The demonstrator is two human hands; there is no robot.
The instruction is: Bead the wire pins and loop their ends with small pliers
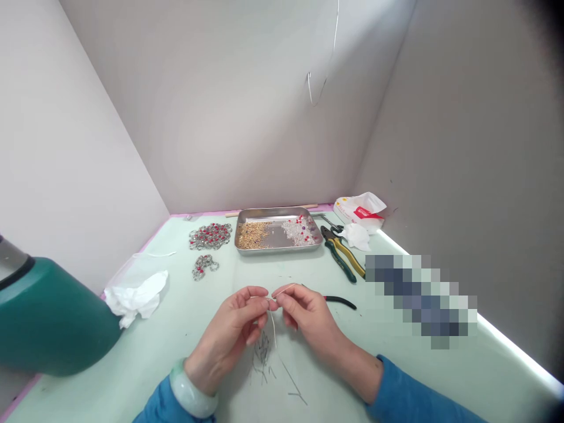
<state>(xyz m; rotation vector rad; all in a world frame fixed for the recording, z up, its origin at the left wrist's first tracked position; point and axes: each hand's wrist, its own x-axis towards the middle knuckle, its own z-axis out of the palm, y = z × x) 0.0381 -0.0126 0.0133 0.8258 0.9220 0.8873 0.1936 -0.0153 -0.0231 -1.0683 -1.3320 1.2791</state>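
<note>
Close together at the middle of the bench, my left hand (238, 323) and my right hand (306, 311) pinch a thin pale strand (274, 332) between thumbs and fingertips. One end hangs below the fingers, and another bit shows above the right fingers. Whether it is wire or cord, I cannot tell. Anything small at the fingertips is hidden. Under my hands lies a little heap of thin dark metal pins or wire bits (263, 349). A tool with a black curved handle (341, 301) is partly hidden behind my right hand.
A metal tray (277, 251) holds gold beads and clear and red beads. Beaded chains (210, 236) lie left of it. Pliers with green and yellow handles (341, 258) and a tissue pack (360, 211) are on the right. A green bottle (57, 317) and crumpled tissue (138, 296) are at left.
</note>
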